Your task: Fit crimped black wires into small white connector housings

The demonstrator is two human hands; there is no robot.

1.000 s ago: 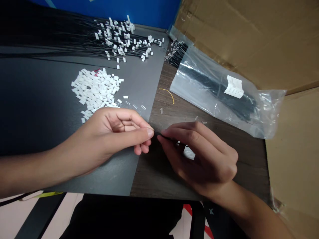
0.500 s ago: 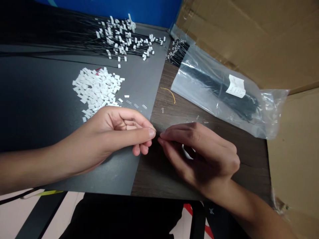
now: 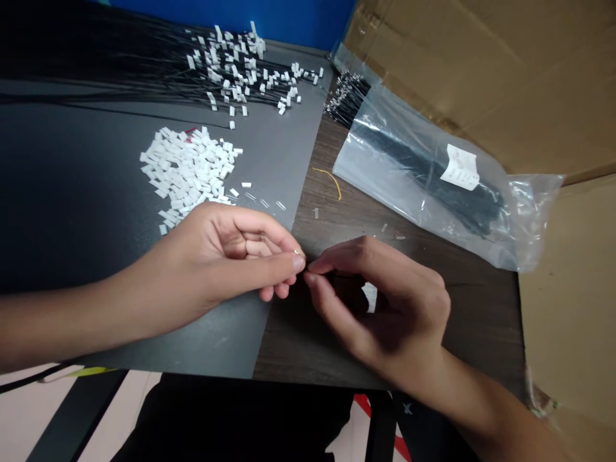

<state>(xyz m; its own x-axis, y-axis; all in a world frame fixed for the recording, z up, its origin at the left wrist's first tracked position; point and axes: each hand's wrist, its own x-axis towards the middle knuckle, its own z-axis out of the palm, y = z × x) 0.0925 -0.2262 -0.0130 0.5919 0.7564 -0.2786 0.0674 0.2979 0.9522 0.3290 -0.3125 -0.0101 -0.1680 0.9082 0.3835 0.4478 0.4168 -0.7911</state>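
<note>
My left hand [image 3: 235, 256] is closed in a pinch, thumb against index finger. A tiny shiny bit shows at its fingertips, too small to name. My right hand [image 3: 389, 295] also pinches, its fingertips almost touching those of the left; what lies between them is hidden. Behind the left hand is a heap of small white plastic pieces [image 3: 190, 170], resembling connector housings, on the grey mat [image 3: 212, 346]. A few thin clear pieces [image 3: 264, 203] lie beside it. Through the gap in my right hand's fingers a white patch [image 3: 369, 297] with dark marks shows.
Many black wires with white ends [image 3: 240, 77] stretch across the back left. A clear plastic bag [image 3: 409, 192] of black wires lies at the back right, against a cardboard box [image 3: 505, 83]. A yellow strand [image 3: 332, 179] rests on the wooden tabletop [image 3: 308, 346].
My right hand has shifted slightly left and its finger gap is wider, showing more of the white patch. A shiny bit now shows at my left fingertips. Both hands remain pinched.
</note>
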